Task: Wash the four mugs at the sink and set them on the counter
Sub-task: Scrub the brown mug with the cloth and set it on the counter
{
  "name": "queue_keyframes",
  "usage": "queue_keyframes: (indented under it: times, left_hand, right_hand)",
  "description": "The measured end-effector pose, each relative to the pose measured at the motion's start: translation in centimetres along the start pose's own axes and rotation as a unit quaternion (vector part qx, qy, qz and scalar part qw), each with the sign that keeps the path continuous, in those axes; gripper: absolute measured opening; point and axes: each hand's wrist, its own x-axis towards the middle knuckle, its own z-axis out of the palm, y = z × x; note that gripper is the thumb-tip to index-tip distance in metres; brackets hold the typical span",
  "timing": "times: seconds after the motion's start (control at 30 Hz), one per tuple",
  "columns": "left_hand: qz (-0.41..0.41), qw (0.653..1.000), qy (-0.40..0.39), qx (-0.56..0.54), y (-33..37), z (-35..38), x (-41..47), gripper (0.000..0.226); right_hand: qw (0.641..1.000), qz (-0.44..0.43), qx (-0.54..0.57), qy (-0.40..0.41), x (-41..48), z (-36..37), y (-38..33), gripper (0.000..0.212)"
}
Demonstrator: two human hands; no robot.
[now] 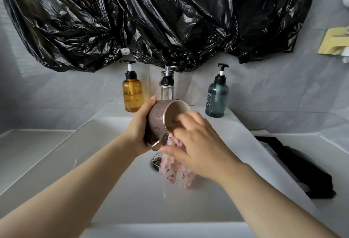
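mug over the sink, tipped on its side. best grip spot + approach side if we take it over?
Grip the mug around its closed base end, coming from the left, as the left hand does. It lies tilted with the mouth facing right, where the right hand works the cloth inside, and the handle points down toward the sink.

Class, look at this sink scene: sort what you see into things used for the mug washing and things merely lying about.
In use:
left hand holding the mauve mug
right hand wiping with the pink floral cloth
sink
faucet

Lying about:
amber pump bottle
blue pump bottle
black plastic sheeting
black item on the counter
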Motion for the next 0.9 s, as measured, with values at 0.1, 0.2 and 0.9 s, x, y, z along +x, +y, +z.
queue_keyframes:
  times: [0.1, 0.2, 0.9]
  left_hand:
    - [-0.016, 1.0, -0.014, -0.022, 0.2, -0.2, -0.1, 0.056]
    - [-0.029, 0.998, -0.032, -0.037, 0.5, -0.2, -0.4, 0.061]
    - [0.027, 0.997, 0.05, 0.052, 0.0, -0.7, 0.6, 0.025]
  right_hand:
    - [0.992, -0.019, -0.027, 0.12, 0.3, -0.5, 0.1, 0.032]
    - [0.987, -0.024, 0.023, 0.159, 0.2, -1.1, 0.1, 0.043]
    - [0.994, -0.071, -0.002, -0.086, -0.7, -1.6, -0.6, 0.013]
